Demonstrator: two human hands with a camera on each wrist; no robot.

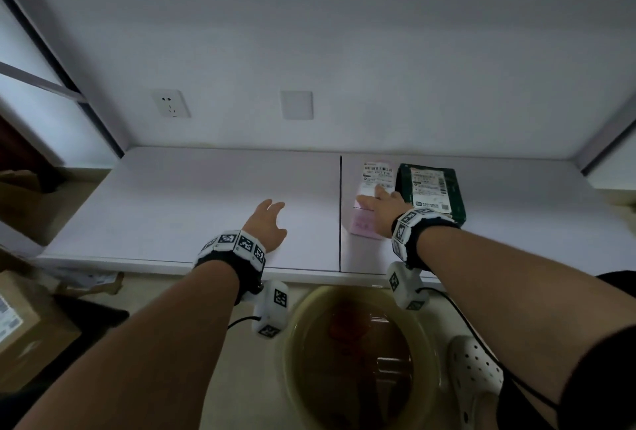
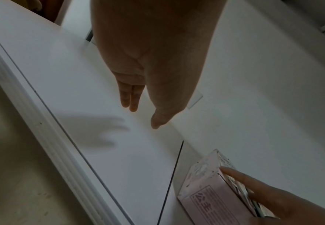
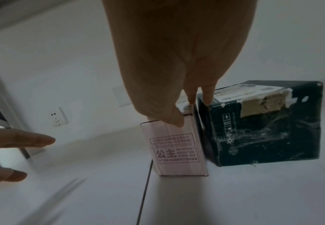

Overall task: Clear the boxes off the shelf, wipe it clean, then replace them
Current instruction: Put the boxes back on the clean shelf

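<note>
A white shelf [image 1: 189,202] runs under the wall, with a dark seam right of its middle. Just right of the seam stands a pink box [image 1: 363,223] with a shipping label on top. A dark green box [image 1: 430,188] stands against its right side. My right hand [image 1: 377,200] rests on top of the pink box [image 3: 177,152], with straight fingers at the gap to the dark green box [image 3: 263,129] and the thumb on the near top edge. My left hand [image 1: 270,219] hovers open over the bare shelf [image 2: 81,76], left of the seam, holding nothing.
On the floor below the shelf edge stands a yellowish basin [image 1: 292,333] of brownish water. A white clog [image 1: 475,371] lies to its right. Cardboard boxes [image 1: 24,323] sit on the floor at the left. A wall socket [image 1: 171,103] and a blank plate [image 1: 296,105] are above the shelf.
</note>
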